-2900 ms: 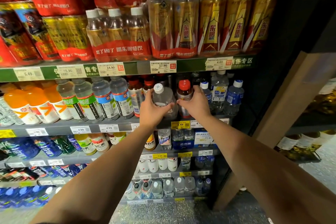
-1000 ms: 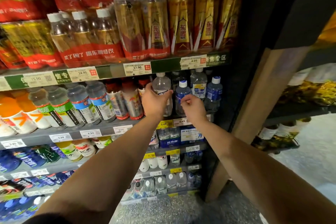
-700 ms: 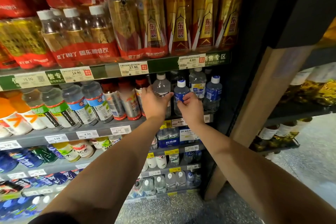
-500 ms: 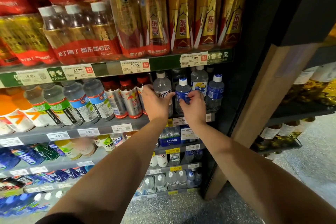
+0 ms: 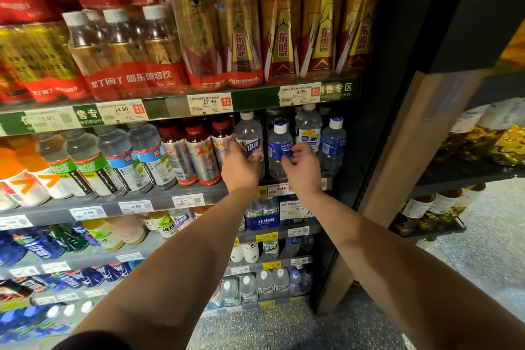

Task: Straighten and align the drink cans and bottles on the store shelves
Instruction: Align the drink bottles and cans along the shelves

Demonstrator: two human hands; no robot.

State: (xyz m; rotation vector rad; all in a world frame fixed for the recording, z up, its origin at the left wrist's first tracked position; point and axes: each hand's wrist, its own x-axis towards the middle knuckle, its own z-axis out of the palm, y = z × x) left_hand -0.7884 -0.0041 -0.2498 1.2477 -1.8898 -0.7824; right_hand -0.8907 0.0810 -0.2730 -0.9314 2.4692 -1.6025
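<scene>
We see clear bottle (image 5: 249,140), white cap, blue-red label, upright at shelf (image 5: 159,196) front. Just beside it on right, smaller bottle (image 5: 279,148), blue label, white-blue cap, upright. Red-capped bottles (image 5: 199,150) stand in row on left.

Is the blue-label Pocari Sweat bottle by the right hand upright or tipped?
Upright: the Pocari Sweat bottle stands on the shelf, white cap on top.

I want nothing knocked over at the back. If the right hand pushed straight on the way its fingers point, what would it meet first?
Most likely the small blue-labelled Pocari Sweat bottle: the right hand has its curled fingertips at that label already. Whether they touch it, I cannot tell.
</scene>
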